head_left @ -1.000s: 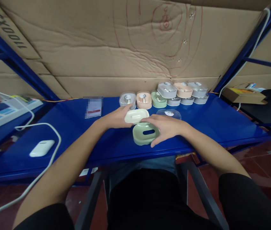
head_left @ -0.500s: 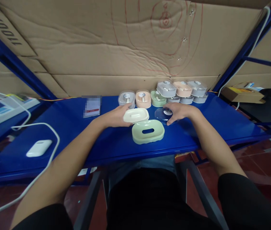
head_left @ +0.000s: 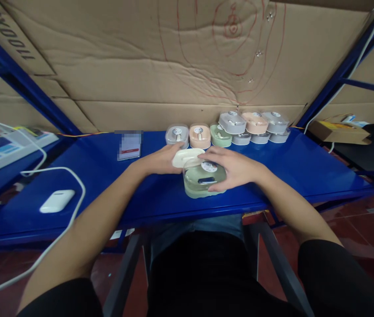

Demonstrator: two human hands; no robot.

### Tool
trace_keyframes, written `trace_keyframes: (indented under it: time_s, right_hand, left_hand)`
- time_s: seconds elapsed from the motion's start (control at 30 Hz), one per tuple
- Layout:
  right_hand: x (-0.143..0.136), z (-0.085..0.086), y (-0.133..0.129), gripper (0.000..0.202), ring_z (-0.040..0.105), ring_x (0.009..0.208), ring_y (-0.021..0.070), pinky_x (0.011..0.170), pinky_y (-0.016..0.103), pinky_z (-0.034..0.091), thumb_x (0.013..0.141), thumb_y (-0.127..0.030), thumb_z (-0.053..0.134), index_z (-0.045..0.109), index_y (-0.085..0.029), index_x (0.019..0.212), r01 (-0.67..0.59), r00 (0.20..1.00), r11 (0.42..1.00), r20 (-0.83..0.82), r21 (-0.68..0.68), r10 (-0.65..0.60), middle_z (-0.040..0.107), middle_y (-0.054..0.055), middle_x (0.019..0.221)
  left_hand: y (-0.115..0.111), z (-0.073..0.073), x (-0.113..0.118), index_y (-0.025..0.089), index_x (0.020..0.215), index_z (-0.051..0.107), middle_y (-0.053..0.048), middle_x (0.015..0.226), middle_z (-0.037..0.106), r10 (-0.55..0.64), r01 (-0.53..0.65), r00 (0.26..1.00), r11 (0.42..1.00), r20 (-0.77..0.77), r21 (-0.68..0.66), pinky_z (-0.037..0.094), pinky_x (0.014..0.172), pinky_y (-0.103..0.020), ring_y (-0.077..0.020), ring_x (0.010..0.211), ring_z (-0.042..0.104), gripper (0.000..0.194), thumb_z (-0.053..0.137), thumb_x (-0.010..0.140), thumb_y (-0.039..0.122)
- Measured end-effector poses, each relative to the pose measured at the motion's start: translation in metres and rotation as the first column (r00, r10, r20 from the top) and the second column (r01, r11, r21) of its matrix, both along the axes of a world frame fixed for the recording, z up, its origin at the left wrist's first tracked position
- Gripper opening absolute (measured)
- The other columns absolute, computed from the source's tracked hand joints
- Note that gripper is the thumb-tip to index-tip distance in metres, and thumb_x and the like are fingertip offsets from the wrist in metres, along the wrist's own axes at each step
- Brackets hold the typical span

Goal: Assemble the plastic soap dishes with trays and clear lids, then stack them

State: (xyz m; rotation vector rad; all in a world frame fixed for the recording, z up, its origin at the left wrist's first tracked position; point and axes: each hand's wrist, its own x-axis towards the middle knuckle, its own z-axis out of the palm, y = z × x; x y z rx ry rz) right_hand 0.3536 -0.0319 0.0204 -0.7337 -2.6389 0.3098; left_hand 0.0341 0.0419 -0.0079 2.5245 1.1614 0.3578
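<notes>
My left hand (head_left: pixel 165 159) is closed on a cream oval tray (head_left: pixel 184 158), held just behind a green soap-dish base (head_left: pixel 196 193). Over that base is a clear plastic lid (head_left: pixel 191 174) with a round label on top. Gripping the lid's right side is my right hand (head_left: pixel 235 166), thumb at the front and fingers at the back. The base's dark oval slot shows through the lid. Whether the lid rests fully on the base I cannot tell.
Behind my hands stand lidded boxes: a grey one (head_left: pixel 177 135), a peach one (head_left: pixel 200 135), a green one (head_left: pixel 220 136) and several stacked at right (head_left: pixel 256 125). A phone (head_left: pixel 130 145), a white earbud case (head_left: pixel 57 201) and a white cable (head_left: pixel 80 193) are at left.
My right hand has brought the clear lid leftward and toward me, from the tabletop to over the green base. My left hand still has the cream tray in nearly the same place.
</notes>
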Motion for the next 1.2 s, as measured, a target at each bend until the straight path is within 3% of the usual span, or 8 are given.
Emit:
trace_keyframes:
  time_s: [0.23,0.53,0.7,0.93,1.07,1.2]
  right_hand:
    - [-0.008,-0.009,-0.002,0.096,0.066,0.127,0.0381,0.111,0.054,0.059,0.085,-0.068,0.089,0.062,-0.018,0.163,0.006,0.996,1.0,0.094,-0.002,-0.006,0.067,0.017,0.138]
    - [-0.007,-0.009,-0.001,0.096,0.065,0.131,0.0411,0.115,0.06,0.058,0.082,-0.063,0.093,0.063,-0.019,0.161,0.011,0.997,0.999,0.079,-0.047,-0.007,0.066,0.019,0.142]
    - [-0.009,-0.012,0.0,0.102,0.064,0.134,0.0412,0.115,0.059,0.059,0.082,-0.067,0.093,0.06,-0.015,0.163,0.019,0.997,0.994,0.081,-0.104,-0.01,0.064,0.02,0.144]
    - [-0.013,-0.021,0.005,0.105,0.062,0.142,0.0406,0.124,0.058,0.054,0.089,-0.072,0.088,0.05,-0.016,0.17,0.012,0.996,0.988,0.087,-0.152,0.002,0.064,0.021,0.154]
    - [-0.017,-0.027,0.004,0.113,0.06,0.147,0.0455,0.124,0.064,0.053,0.082,-0.071,0.093,0.05,-0.016,0.171,0.042,0.995,0.99,0.091,-0.134,-0.03,0.063,0.024,0.16]
    - [-0.012,-0.021,0.002,0.119,0.062,0.148,0.0472,0.12,0.064,0.057,0.076,-0.064,0.099,0.05,-0.016,0.173,0.051,0.99,0.986,0.135,-0.159,-0.029,0.061,0.025,0.164]
  left_hand:
    - [-0.006,0.01,0.007,0.018,0.15,0.061,-0.023,0.152,0.072,-0.024,0.024,1.0,0.999,0.006,-0.024,0.057,0.113,-0.055,-0.0487,0.142,0.069,0.092,0.086,0.075,0.066]
    - [-0.007,0.009,0.007,0.018,0.15,0.058,-0.025,0.153,0.071,-0.02,0.02,1.0,1.0,-0.012,0.0,0.057,0.112,-0.055,-0.0482,0.141,0.07,0.091,0.084,0.075,0.063]
    - [-0.007,0.011,0.008,0.017,0.153,0.056,-0.023,0.142,0.078,-0.003,0.003,1.0,1.0,-0.003,-0.018,0.061,0.098,-0.049,-0.0453,0.128,0.077,0.097,0.085,0.074,0.065]
    - [-0.006,0.01,0.006,0.016,0.162,0.049,-0.023,0.146,0.076,0.013,-0.013,1.0,0.999,0.009,-0.032,0.06,0.099,-0.048,-0.0442,0.128,0.077,0.11,0.086,0.071,0.066]
    - [-0.007,0.011,0.007,0.015,0.162,0.05,-0.024,0.146,0.076,0.021,-0.02,1.0,0.999,0.008,-0.034,0.06,0.099,-0.047,-0.0443,0.129,0.077,0.11,0.085,0.072,0.068]
    - [-0.004,0.008,0.004,0.014,0.165,0.05,-0.024,0.147,0.076,0.023,-0.022,0.999,0.999,0.025,-0.038,0.06,0.103,-0.05,-0.0463,0.132,0.076,0.114,0.088,0.071,0.067]
